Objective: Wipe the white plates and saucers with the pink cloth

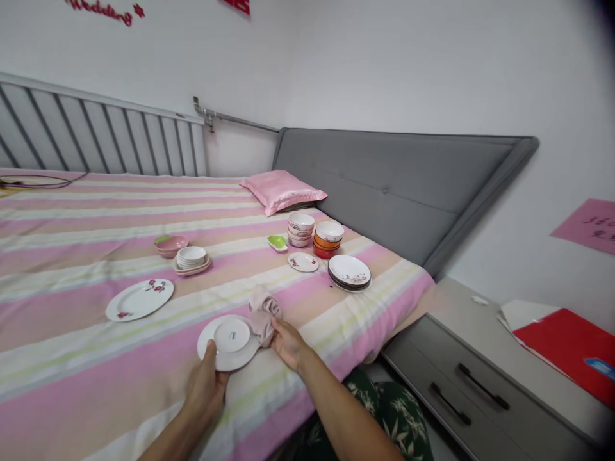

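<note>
My left hand [210,379] grips the near-left edge of a white plate [206,336], its thumb on the upturned underside, where a foot ring and a small blue mark show. A crumpled pale pink cloth [262,314] is held in my right hand [287,342], touching the plate's right rim. Both hands are over the front part of the striped bed. To the left of the plate lies a white oval platter [139,301] with red flowers. A small flowered plate [303,262] rests beyond the cloth.
Bowls stand in two stacks, white ones [300,230] and orange-red ones [327,240], near stacked plates [350,272] and a green leaf-shaped dish [277,242]. Small white bowls [191,257] sit by a pink bowl [172,246]. A grey drawer cabinet [442,378] stands right of the bed.
</note>
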Available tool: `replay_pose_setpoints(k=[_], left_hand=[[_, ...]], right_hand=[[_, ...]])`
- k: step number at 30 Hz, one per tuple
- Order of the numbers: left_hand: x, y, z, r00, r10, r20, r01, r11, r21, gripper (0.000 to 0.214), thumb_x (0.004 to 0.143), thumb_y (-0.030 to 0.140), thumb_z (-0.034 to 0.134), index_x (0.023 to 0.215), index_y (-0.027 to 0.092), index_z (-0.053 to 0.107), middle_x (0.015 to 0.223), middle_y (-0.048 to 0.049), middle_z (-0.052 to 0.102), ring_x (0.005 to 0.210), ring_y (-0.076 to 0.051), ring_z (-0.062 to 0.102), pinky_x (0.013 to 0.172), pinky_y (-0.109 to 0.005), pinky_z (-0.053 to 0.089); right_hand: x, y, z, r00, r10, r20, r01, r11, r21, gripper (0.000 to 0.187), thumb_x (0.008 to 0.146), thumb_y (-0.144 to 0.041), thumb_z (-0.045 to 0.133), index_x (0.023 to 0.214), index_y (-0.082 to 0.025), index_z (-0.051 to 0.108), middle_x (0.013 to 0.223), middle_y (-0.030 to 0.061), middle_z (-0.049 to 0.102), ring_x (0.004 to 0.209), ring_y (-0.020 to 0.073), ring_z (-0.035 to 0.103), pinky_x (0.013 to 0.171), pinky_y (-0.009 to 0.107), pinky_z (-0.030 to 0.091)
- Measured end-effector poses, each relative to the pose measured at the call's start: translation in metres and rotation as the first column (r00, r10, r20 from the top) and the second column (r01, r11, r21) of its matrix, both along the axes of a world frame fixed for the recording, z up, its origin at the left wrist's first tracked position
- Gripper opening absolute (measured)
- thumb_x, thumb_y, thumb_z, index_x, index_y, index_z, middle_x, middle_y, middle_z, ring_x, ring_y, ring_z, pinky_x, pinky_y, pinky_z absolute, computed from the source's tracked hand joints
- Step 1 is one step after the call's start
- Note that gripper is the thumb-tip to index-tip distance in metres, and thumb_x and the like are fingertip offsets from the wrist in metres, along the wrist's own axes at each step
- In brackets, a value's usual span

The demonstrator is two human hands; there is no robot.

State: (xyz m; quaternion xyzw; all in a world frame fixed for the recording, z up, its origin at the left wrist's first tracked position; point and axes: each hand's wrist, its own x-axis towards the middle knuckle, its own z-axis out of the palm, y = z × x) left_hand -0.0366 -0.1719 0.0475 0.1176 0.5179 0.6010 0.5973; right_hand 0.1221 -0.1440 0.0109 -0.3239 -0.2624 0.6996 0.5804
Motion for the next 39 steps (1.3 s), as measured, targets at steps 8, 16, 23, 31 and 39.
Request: replay_pose_setpoints(k=[8, 16, 23, 31, 39], left_hand=[[0.025, 0.071, 0.03, 0.999, -0.024, -0.032, 0.026, 0.999, 0.046, 0.021, 0.086, 0.025, 0.054, 0.096, 0.008, 0.061, 0.091, -0.0102, 0.066, 0.078, -0.015, 0.065, 0.072, -0.027, 0.054], [0.016, 0.106, 0.014, 0.995, -0.098, -0.001, 0.096, 0.971, 0.221, 0.023, 0.089, 0.029, 0.05, 0.101, 0.015, 0.064, 0.101, -0.0076, 0.067, 0.089, -0.011, 0.064, 0.079, -0.021, 0.052], [0.007, 0.108, 0.002, 0.982, -0.183, 0.05, 0.169, 0.962, 0.214, 0.025, 0.091, 0.022, 0.045, 0.109, 0.02, 0.063, 0.106, -0.0047, 0.067, 0.088, -0.008, 0.064, 0.077, -0.015, 0.051], [0.011, 0.113, 0.009, 0.987, -0.144, 0.078, 0.13, 0.978, 0.162, 0.027, 0.091, 0.021, 0.044, 0.113, 0.022, 0.061, 0.109, -0.0048, 0.066, 0.093, -0.009, 0.063, 0.073, -0.014, 0.053], [0.013, 0.114, 0.01, 0.987, -0.155, 0.037, 0.147, 0.976, 0.158, 0.028, 0.092, 0.021, 0.043, 0.113, 0.023, 0.061, 0.109, -0.0035, 0.066, 0.091, -0.01, 0.064, 0.071, -0.015, 0.054]], right_hand=[[0.004, 0.003, 0.007, 0.988, -0.064, -0.142, 0.052, 0.995, -0.087, 0.033, 0.085, -0.037, 0.053, 0.109, -0.015, 0.059, 0.111, 0.0065, 0.065, 0.098, 0.0173, 0.061, 0.088, 0.033, 0.045], [0.001, 0.013, 0.006, 0.97, -0.133, -0.206, 0.098, 0.981, -0.17, 0.03, 0.092, -0.033, 0.042, 0.111, -0.015, 0.058, 0.112, 0.0067, 0.065, 0.102, 0.0156, 0.06, 0.087, 0.032, 0.046], [-0.001, 0.022, 0.002, 0.951, -0.189, -0.246, 0.144, 0.971, -0.19, 0.031, 0.092, -0.032, 0.042, 0.111, -0.013, 0.058, 0.105, 0.0075, 0.068, 0.095, 0.0169, 0.064, 0.086, 0.033, 0.047], [0.0, 0.024, 0.0, 0.947, -0.199, -0.252, 0.155, 0.971, -0.183, 0.032, 0.089, -0.035, 0.047, 0.111, -0.014, 0.059, 0.106, 0.0073, 0.068, 0.097, 0.019, 0.063, 0.083, 0.035, 0.048], [0.003, 0.026, 0.0, 0.944, -0.21, -0.254, 0.175, 0.973, -0.153, 0.029, 0.085, -0.035, 0.052, 0.107, -0.017, 0.061, 0.11, 0.0072, 0.066, 0.104, 0.021, 0.059, 0.083, 0.037, 0.049]])
